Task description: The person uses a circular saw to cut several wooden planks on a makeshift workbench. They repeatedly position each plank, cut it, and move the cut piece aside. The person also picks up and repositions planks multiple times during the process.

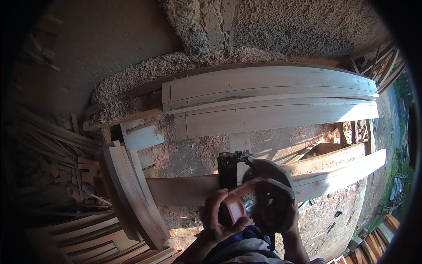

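A hand-held circular saw (233, 169) with a dark base plate, a round guard and an orange motor housing is low in the middle of the head view, over a long board (176, 188) lying crosswise. My left hand (217, 215) is closed round the orange housing. My right hand (283, 211) grips the saw at its right side; some of its fingers are in shadow. The saw hides the middle of the board beneath it. I cannot tell whether it touches the board.
Two pale boards with drawn lines (268, 81) lie crosswise beyond the saw on a support heaped with wood shavings (127, 77). Stacked planks (127, 185) stand at my left, beside scrap wood (52, 141) and panelled pieces (88, 237). More timber (387, 226) lies at the right.
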Motion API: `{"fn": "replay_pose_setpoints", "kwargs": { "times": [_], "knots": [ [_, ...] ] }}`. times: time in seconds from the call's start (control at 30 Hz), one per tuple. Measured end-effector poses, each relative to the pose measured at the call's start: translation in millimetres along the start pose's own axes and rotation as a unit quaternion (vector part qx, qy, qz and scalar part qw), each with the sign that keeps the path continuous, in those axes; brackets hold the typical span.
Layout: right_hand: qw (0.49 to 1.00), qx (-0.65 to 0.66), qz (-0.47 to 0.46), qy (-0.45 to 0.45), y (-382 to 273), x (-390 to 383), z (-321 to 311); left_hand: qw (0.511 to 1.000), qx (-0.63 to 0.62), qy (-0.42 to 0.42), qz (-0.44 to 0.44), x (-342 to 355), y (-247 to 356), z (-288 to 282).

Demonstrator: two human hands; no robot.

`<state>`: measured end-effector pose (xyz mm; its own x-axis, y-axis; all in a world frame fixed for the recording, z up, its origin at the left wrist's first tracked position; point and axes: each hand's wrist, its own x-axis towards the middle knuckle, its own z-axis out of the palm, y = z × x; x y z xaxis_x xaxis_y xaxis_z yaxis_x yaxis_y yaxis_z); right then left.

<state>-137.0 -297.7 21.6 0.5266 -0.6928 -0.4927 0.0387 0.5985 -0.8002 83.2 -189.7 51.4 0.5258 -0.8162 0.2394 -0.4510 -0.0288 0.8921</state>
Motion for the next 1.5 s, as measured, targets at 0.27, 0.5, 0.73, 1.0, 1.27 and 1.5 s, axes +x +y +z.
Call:
{"fn": "replay_pose_setpoints", "kwargs": {
  "times": [0.27, 0.5, 0.73, 1.0, 1.27, 1.5],
  "knots": [
    [0.997, 0.076, 0.034, 0.006, -14.5, -2.0, 11.3, 1.0, 0.003, 0.008, -0.009, -0.2, 0.7, 2.8],
    [1.0, 0.017, -0.02, 0.004, -36.4, -1.6, 27.1, 1.0, 0.02, 0.016, -0.012, -1.2, 2.1, 4.7],
    [0.998, -0.008, -0.048, 0.042, -30.1, -1.5, 22.3, 0.999, -0.024, 0.018, -0.026, -8.7, 0.4, 10.4],
    [0.997, -0.04, -0.043, 0.053, -30.8, 1.6, 22.1, 1.0, -0.007, 0.013, -0.024, -5.5, 6.3, 7.2],
    [0.988, -0.145, -0.045, -0.007, -33.6, -0.6, 25.6, 1.0, -0.018, 0.019, -0.006, -7.2, -0.7, -2.4],
    [0.983, -0.181, -0.036, -0.006, -28.9, 1.6, 20.9, 1.0, -0.021, 0.017, 0.005, -2.4, -2.6, 3.2]
  ]
}}
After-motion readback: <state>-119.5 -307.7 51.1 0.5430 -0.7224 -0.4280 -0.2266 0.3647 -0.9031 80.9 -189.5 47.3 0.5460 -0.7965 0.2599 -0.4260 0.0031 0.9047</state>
